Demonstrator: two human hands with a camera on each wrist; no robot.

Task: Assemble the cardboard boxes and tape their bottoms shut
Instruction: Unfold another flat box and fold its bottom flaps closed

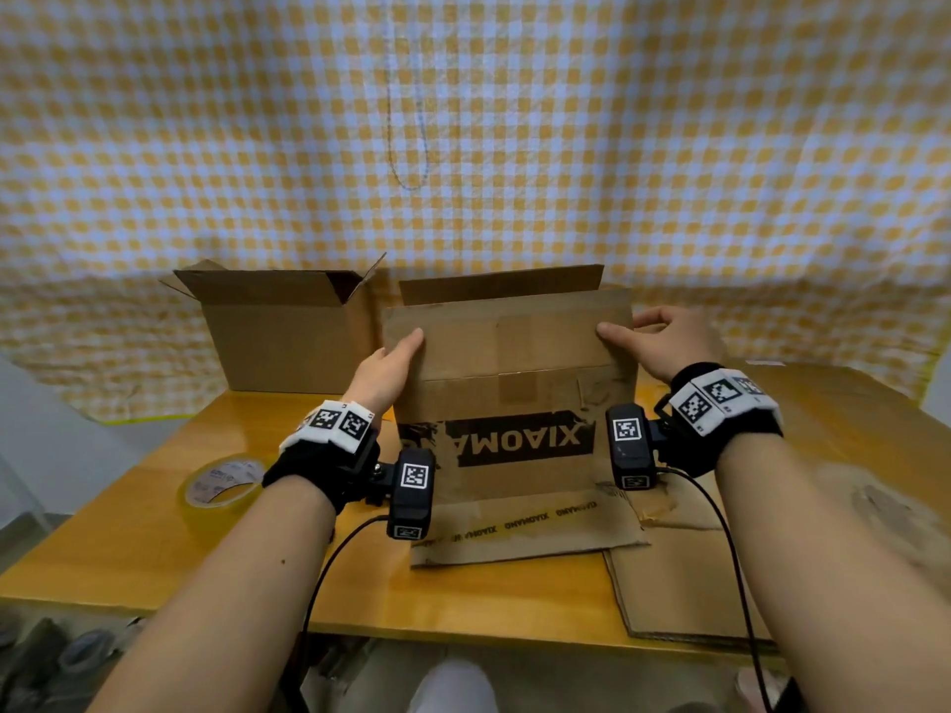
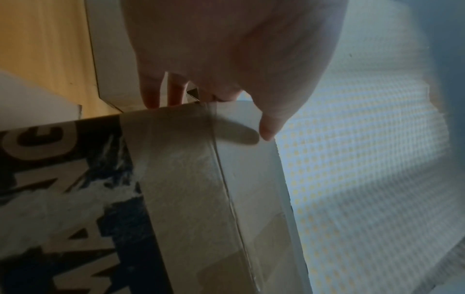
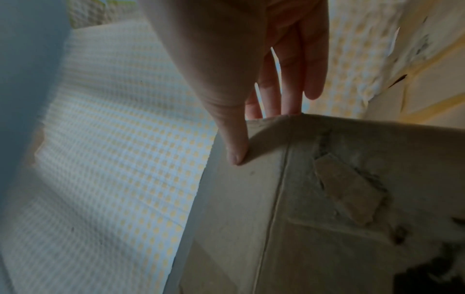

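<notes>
1. I had the printed cardboard box (image 1: 509, 403) standing near the middle of the table (image 1: 154, 506), its lower flap spread on the wood toward the near edge.
2. My left hand (image 1: 383, 370) pinched the top flap at its left edge, thumb in front, fingers behind.
3. My right hand (image 1: 664, 344) pinched the right edge the same way.
4. The board looked light and fairly stiff, yet worn; it bowed under my right thumb (image 3: 235, 147), so I judged the scored folds the safest hold.
5. The tape roll (image 1: 221, 486) lay near the left edge, and an assembled box (image 1: 283, 342) stood toward the far left corner.
</notes>
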